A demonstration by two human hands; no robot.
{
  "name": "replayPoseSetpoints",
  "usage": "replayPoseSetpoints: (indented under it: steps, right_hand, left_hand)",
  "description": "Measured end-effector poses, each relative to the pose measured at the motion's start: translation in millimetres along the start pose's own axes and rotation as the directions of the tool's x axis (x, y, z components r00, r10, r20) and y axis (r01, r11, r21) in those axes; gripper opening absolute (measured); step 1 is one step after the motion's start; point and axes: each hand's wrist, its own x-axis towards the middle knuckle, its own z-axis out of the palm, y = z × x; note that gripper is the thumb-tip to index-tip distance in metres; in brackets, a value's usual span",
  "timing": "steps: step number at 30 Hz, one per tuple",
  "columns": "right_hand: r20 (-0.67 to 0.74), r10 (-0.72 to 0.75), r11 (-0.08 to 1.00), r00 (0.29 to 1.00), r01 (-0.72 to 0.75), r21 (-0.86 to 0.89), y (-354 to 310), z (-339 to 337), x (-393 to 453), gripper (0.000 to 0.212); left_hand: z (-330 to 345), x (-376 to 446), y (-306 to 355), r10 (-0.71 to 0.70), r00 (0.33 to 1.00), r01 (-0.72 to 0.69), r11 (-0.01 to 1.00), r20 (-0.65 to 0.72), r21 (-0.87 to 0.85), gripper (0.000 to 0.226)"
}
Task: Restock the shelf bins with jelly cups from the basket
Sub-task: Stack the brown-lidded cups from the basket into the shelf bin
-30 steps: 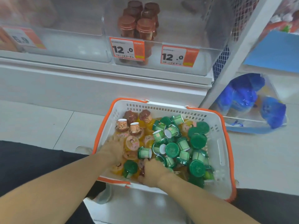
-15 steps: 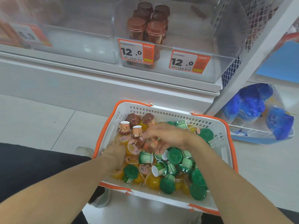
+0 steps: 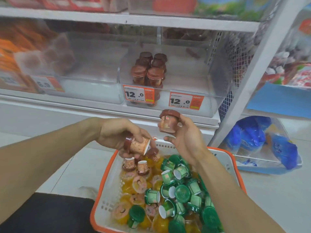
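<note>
Basket: white basket (image 3: 107,195) with an orange rim sat on the floor below the shelf, within reach of both arms, heaped with green-lidded cups (image 3: 182,193), yellow jelly cups (image 3: 127,187) and a few brown-lidded ones (image 3: 143,168) at its far left corner.

Left hand: left hand (image 3: 117,133) hovered over the basket's far edge, its fingers (image 3: 127,155) curled round a brown-lidded cup (image 3: 138,145) tipped on its side, base toward the right; likely it was caught as it lay and not yet turned upright.

Right hand: right hand (image 3: 186,140) was raised higher and nearer the shelf, thumb and fingers gripping a second brown cup (image 3: 168,121) upright, lid on top, probably so it could go straight onto a stack.

Target bin: clear bin (image 3: 217,78) behind the two "12.0" price tags (image 3: 138,95) held a small cluster of matching brown-lidded cups (image 3: 148,71) stacked at its left side, with bare floor to their right; the match in lids suggested this was where both held cups belonged.

Neighbouring bin: clear bin to the left (image 3: 92,91) showed pale round cups (image 3: 47,59), blurred.

Stage: early, judging by how full the basket was.

Risk: the tilted cup was held loosely near the fingertips and might slip; the existing stacks looked narrow and could topple if nudged.
</note>
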Motion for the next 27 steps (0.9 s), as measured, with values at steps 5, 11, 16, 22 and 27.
replayPoseSetpoints:
  steps: [5,11,16,22,27]
  right_hand:
    - [0.011,-0.123,0.992,0.992,0.123,0.002,-6,29,-5,0.057]
    - [-0.001,-0.306,0.931,0.952,0.299,-0.209,-13,45,-11,0.068]
    - [0.037,-0.370,0.874,0.928,0.361,-0.325,-30,49,-3,0.067]
    - [0.155,-0.284,0.881,0.946,0.322,-0.346,-64,64,14,0.049]
    - [0.170,-0.336,0.789,0.926,0.376,-0.486,-91,89,45,0.031]
  left_hand:
    - [21,-15,12,0.113,0.993,-0.114,0.992,-0.024,-0.053,0.058]
    - [20,-16,13,0.326,0.927,-0.358,0.916,-0.185,-0.182,0.060]
    - [14,-20,19,0.402,0.897,-0.435,0.876,-0.183,-0.206,0.051]
    - [-1,-29,22,0.430,0.842,-0.516,0.818,-0.327,-0.253,0.049]
    - [-14,-35,20,0.412,0.804,-0.555,0.779,-0.430,-0.291,0.055]
